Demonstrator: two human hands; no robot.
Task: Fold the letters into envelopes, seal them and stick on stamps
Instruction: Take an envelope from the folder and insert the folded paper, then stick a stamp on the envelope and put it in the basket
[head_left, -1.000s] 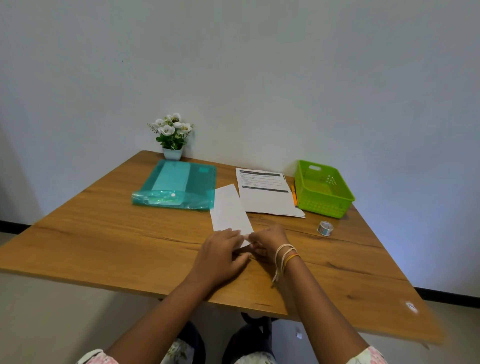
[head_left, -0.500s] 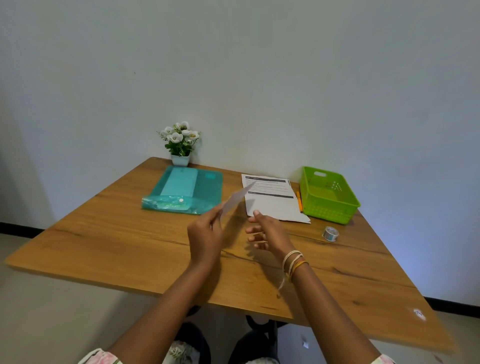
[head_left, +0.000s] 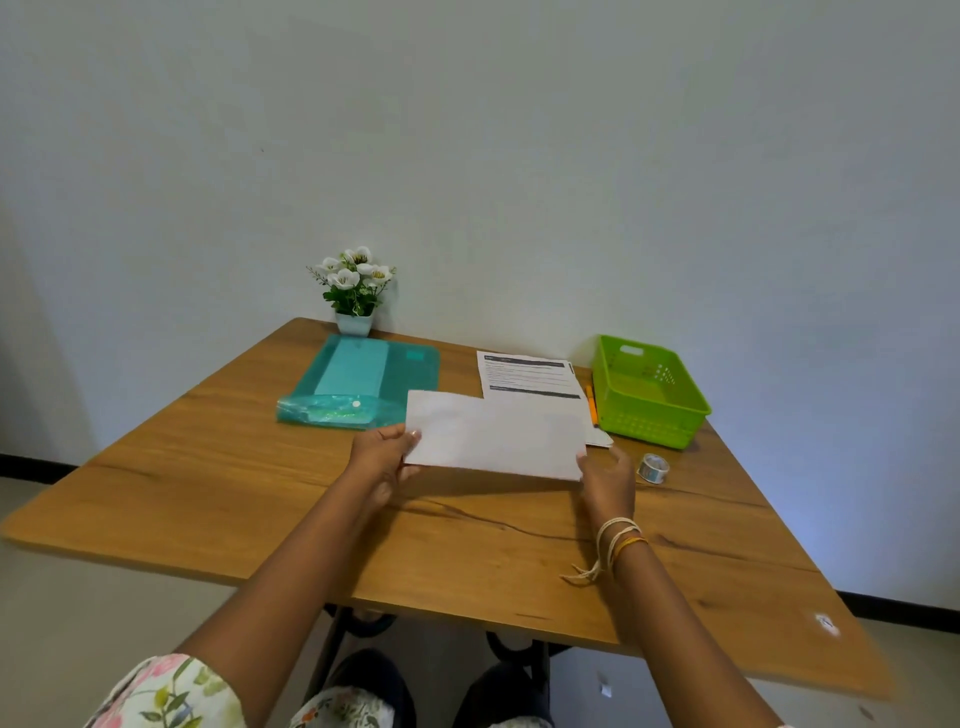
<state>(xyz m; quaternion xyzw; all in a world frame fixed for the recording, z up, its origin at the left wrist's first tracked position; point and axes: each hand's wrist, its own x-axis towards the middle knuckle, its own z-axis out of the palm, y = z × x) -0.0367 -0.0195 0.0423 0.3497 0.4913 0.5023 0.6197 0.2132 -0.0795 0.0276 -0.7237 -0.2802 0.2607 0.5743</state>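
Observation:
A white envelope (head_left: 493, 434) hangs level above the wooden table (head_left: 218, 467), long side across. My left hand (head_left: 382, 460) pinches its left end. My right hand (head_left: 605, 483) grips its right end, thumb on the edge. Behind it lies a stack of printed letters (head_left: 524, 374). A small roll of tape (head_left: 653, 468) sits on the table just right of my right hand.
A teal plastic folder (head_left: 363, 382) lies at the back left, with a potted white flower (head_left: 356, 291) behind it by the wall. A green basket (head_left: 647, 397) stands at the back right, an orange pen (head_left: 590, 402) beside it.
The envelope lay flat under both hands. My left hand lifted it edge-on, and now both hands hold it by its ends, turned broadside above the table.

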